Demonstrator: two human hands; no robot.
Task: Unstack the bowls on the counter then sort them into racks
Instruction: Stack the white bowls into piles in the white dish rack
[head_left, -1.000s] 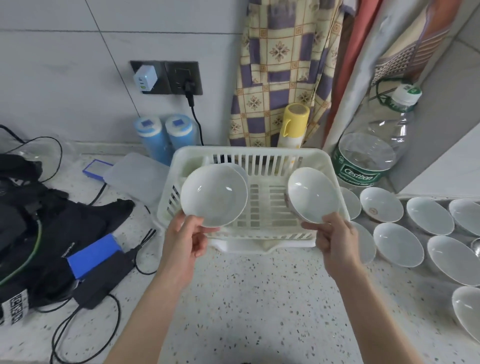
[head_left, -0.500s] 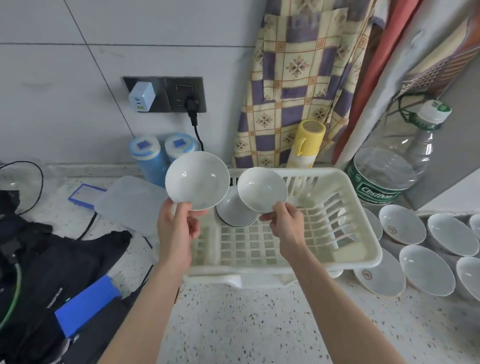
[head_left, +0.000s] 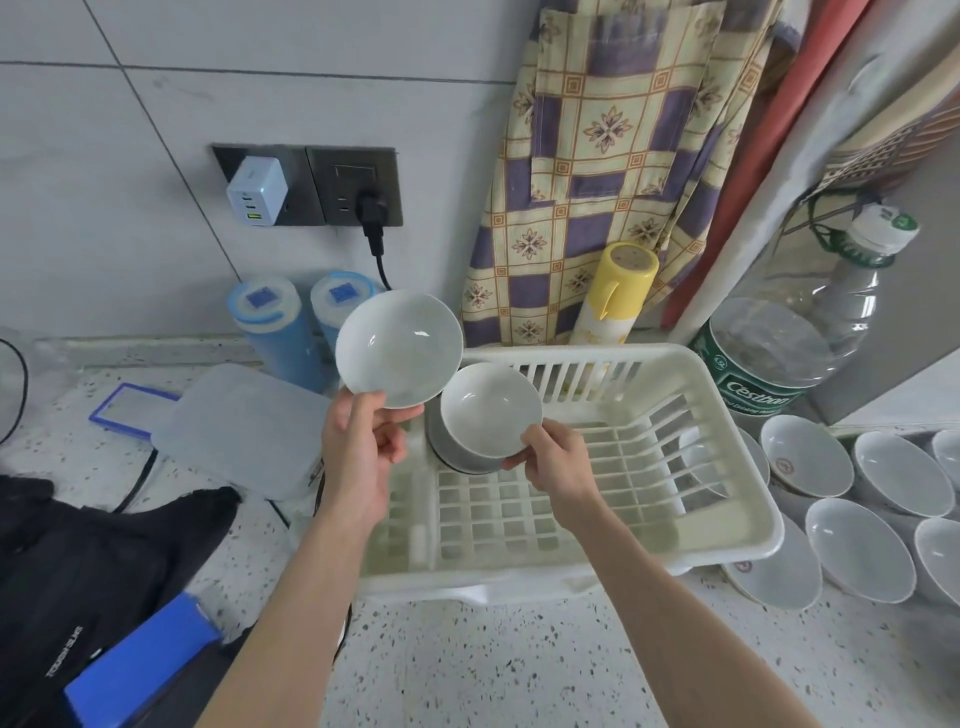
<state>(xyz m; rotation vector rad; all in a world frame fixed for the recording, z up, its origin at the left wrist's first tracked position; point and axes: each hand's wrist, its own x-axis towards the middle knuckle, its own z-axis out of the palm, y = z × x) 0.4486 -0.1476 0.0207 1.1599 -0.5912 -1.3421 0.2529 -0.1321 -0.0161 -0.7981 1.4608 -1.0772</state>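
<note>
My left hand (head_left: 363, 441) pinches the lower rim of a white bowl (head_left: 399, 347), held upright above the rack's far left corner. My right hand (head_left: 558, 457) pinches the rim of a second white bowl (head_left: 491, 408), tilted on edge inside the cream plastic dish rack (head_left: 727, 519). That bowl leans against another bowl (head_left: 457, 460) standing at the rack's back left; only its grey rim shows. Several loose white bowls (head_left: 857, 545) lie face up on the speckled counter right of the rack.
A clear lidded box (head_left: 244, 426) and two blue-capped canisters (head_left: 270, 332) sit left of the rack. A black bag (head_left: 93, 561) with cables fills the near left. A yellow bottle (head_left: 618, 291) and a big water jug (head_left: 789, 332) stand behind the rack, under hanging cloth.
My right hand has lowered its bowl into the rack's back left, against the bowl standing there. My left hand kept its bowl raised. The view shifted closer and rightward.
</note>
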